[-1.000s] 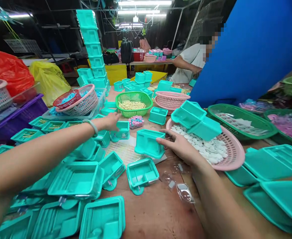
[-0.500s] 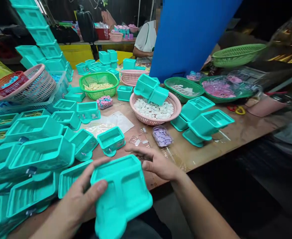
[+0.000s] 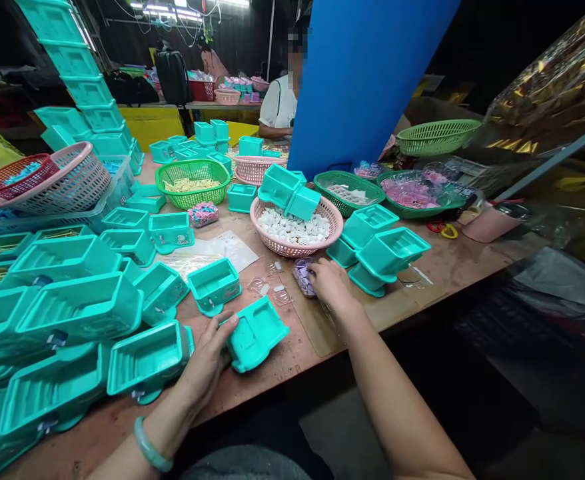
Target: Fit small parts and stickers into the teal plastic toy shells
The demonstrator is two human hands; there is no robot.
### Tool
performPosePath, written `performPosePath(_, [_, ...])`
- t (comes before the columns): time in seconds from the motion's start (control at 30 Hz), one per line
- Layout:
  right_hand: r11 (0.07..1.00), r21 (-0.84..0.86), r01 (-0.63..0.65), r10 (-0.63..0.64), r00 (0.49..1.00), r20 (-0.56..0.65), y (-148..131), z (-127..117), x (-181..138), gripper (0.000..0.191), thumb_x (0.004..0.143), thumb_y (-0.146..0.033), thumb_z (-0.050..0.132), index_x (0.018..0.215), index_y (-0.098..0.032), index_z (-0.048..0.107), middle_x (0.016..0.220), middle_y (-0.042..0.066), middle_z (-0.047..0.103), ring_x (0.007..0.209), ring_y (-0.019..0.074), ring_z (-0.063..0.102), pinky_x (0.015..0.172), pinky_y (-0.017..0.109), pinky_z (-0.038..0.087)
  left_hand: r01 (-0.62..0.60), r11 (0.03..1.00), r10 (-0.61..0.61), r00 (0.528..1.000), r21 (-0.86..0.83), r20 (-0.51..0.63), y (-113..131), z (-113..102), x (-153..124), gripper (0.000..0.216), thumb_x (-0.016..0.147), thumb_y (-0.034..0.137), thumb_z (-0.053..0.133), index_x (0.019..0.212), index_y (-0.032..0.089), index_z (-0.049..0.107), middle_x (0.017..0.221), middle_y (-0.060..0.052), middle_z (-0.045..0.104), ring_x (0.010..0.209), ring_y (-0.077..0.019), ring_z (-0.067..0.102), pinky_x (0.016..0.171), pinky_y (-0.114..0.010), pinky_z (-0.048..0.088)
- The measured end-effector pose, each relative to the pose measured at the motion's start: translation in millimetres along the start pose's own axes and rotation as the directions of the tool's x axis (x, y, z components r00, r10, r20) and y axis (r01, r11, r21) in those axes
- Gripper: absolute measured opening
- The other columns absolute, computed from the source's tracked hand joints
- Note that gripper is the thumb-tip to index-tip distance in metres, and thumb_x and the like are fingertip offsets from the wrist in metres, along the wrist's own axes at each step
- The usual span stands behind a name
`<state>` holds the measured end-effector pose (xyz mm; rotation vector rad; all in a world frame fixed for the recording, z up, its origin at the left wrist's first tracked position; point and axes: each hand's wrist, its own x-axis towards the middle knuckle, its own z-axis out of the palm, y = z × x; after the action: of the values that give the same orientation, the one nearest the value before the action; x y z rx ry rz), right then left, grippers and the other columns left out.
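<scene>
Close to the near edge of the table (image 3: pixel 422 270), the left hand (image 3: pixel 207 360) grips a tray (image 3: pixel 256 332). It is teal moulded plastic, roughly rectangular with rounded corners, its open side up. A raised rim runs round a shallow recess, which low ridges split into compartments. It sits tilted, its left end lifted in the hand and its right end down on the wood. The thumb lies over the near-left rim and the fingers curl round that end. A pale green bangle (image 3: pixel 150 448) rings the wrist.

The right hand (image 3: pixel 330 283) reaches further in, palm down, with bent fingers resting on a small clear box (image 3: pixel 301 272) of lilac pieces. Whether it pinches anything I cannot tell; the fingertips are hidden.

Just left of the box lie a few clear blisters (image 3: pixel 271 288). Behind it stands a pink basket (image 3: pixel 292 252) of white pieces, with two teal tubs (image 3: pixel 287 189) tipped on its far rim. Stacked trays (image 3: pixel 385 250) stand just right of the hand, and many more like them (image 3: pixel 72 307) crowd the left of the table. Farther back are a green basket (image 3: pixel 192 185) and a blue board (image 3: pixel 367 80), with a seated person (image 3: pixel 277 103) beyond.
</scene>
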<state>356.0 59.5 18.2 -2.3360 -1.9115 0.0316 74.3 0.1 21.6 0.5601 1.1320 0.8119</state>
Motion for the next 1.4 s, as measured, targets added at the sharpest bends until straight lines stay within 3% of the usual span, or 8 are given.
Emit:
performPosePath(0.3, [0.990, -0.101, 0.101, -0.089, 0.989, 0.116, 8.7, -4.3, 4.3, 0.026, 0.095, -0.016, 0.052, 0.102, -0.017, 0.077, 0.100, 0.011, 0.074, 0.097, 0.0243, 0.060, 0.082, 0.033, 0.040, -0.004, 1.000, 0.003, 0.997, 0.012, 0.078, -4.8, -11.2, 7.7, 0.056, 0.082, 0.052, 0.077, 0.128, 0.027, 0.058, 0.137, -0.009, 0.067, 0.117, -0.0278, 0.069, 0.086, -0.035, 0.059])
performPosePath(0.43, [0.983, -0.117, 0.143, -0.131, 0.985, 0.110, 14.0, -7.2, -5.1, 0.027, 0.095, -0.015, 0.052, 0.109, -0.016, 0.075, 0.115, 0.013, 0.069, 0.104, 0.0258, 0.056, 0.087, 0.034, 0.041, -0.068, 0.994, 0.064, 0.997, 0.091, 0.038, -10.4, -17.7, 10.7, 0.066, 0.077, 0.059, 0.078, 0.131, 0.028, 0.059, 0.135, -0.010, 0.069, 0.118, -0.0308, 0.068, 0.090, -0.038, 0.057])
performPosePath(0.6, [0.973, -0.168, 0.160, -0.143, 0.983, 0.112, 14.7, -10.8, -8.5, 0.026, 0.093, -0.015, 0.053, 0.093, -0.017, 0.079, 0.111, 0.016, 0.065, 0.106, 0.0305, 0.051, 0.084, 0.039, 0.040, -0.134, 0.979, 0.131, 0.991, 0.151, 0.027, -17.0, -21.6, 13.2, 0.073, 0.070, 0.064, 0.080, 0.128, 0.023, 0.063, 0.128, -0.011, 0.072, 0.115, -0.0323, 0.069, 0.093, -0.039, 0.055])
performPosePath(0.8, [0.959, -0.205, 0.194, -0.168, 0.976, 0.139, 17.7, -17.6, -5.1, 0.029, 0.090, -0.008, 0.050, 0.099, -0.015, 0.077, 0.116, 0.017, 0.062, 0.105, 0.0307, 0.050, 0.081, 0.040, 0.039, -0.156, 0.977, 0.153, 0.988, 0.149, 0.029, -17.7, -22.2, 10.8, 0.069, 0.072, 0.064, 0.079, 0.126, 0.023, 0.064, 0.125, -0.011, 0.074, 0.117, -0.0321, 0.067, 0.098, -0.040, 0.052])
performPosePath(1.07, [0.952, -0.169, 0.256, -0.232, 0.961, 0.149, 15.9, -17.4, 0.0, 0.030, 0.089, -0.002, 0.049, 0.084, -0.015, 0.075, 0.101, 0.016, 0.066, 0.099, 0.0276, 0.052, 0.080, 0.037, 0.038, -0.154, 0.975, 0.151, 0.988, 0.161, 0.031, -13.4, -21.1, 5.4, 0.068, 0.071, 0.063, 0.080, 0.124, 0.023, 0.066, 0.122, -0.010, 0.074, 0.118, -0.0330, 0.067, 0.101, -0.042, 0.051])
performPosePath(1.27, [0.968, -0.055, 0.246, -0.245, 0.969, 0.032, 27.2, -30.9, -5.9, 0.025, 0.096, -0.013, 0.048, 0.098, -0.015, 0.073, 0.101, 0.014, 0.070, 0.097, 0.0257, 0.059, 0.084, 0.035, 0.044, -0.094, 0.988, 0.086, 0.994, 0.120, 0.070, -12.2, -19.1, 2.3, 0.064, 0.075, 0.063, 0.076, 0.125, 0.026, 0.062, 0.127, -0.010, 0.071, 0.117, -0.0327, 0.067, 0.095, -0.043, 0.053])
performPosePath(1.33, [0.963, 0.140, 0.232, -0.224, 0.972, -0.068, 22.0, -34.1, -17.1, 0.024, 0.098, -0.017, 0.048, 0.108, -0.016, 0.070, 0.102, 0.011, 0.072, 0.094, 0.0230, 0.063, 0.083, 0.034, 0.048, -0.070, 0.991, 0.062, 0.995, 0.113, 0.075, -11.6, -18.8, 3.0, 0.064, 0.076, 0.063, 0.076, 0.127, 0.028, 0.059, 0.127, -0.009, 0.071, 0.115, -0.0315, 0.068, 0.091, -0.042, 0.054])
performPosePath(1.4, [0.836, 0.496, 0.232, -0.169, 0.971, -0.170, 7.7, -31.7, -34.6, 0.021, 0.097, -0.026, 0.054, 0.111, -0.018, 0.068, 0.100, 0.008, 0.073, 0.087, 0.0210, 0.066, 0.079, 0.033, 0.051, -0.092, 0.985, 0.079, 0.993, 0.143, 0.090, -9.8, -19.4, 3.3, 0.063, 0.078, 0.063, 0.075, 0.127, 0.028, 0.059, 0.123, -0.008, 0.071, 0.113, -0.0298, 0.067, 0.091, -0.040, 0.054])
